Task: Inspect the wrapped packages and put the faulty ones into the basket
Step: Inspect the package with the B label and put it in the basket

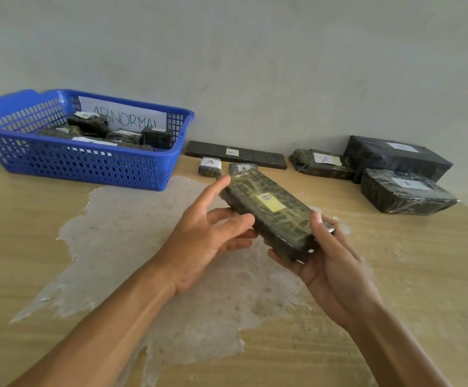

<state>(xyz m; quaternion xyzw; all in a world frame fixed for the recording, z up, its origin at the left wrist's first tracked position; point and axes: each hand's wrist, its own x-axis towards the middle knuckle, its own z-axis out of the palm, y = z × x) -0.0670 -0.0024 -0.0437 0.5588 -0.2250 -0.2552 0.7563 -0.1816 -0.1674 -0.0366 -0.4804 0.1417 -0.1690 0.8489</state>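
Both hands hold a long dark wrapped package (272, 213) with a yellow label marked B above the middle of the table. My right hand (330, 263) cups its near end from below, thumb on top. My left hand (213, 233) touches its left side, index finger stretched along the far edge. The blue basket (87, 169) with an "ABNORMAL" sign stands at the far left and has several dark packages in it. Along the wall lie a flat B package (235, 154), a small A package (210, 166), another A package (322, 163) and two big packages (397, 156), (406, 191).
The wooden table (32, 247) has a large worn pale patch (143, 247) in its middle, under my hands. A plain grey wall runs right behind the packages. A small package (241, 167) sits partly hidden behind the held one.
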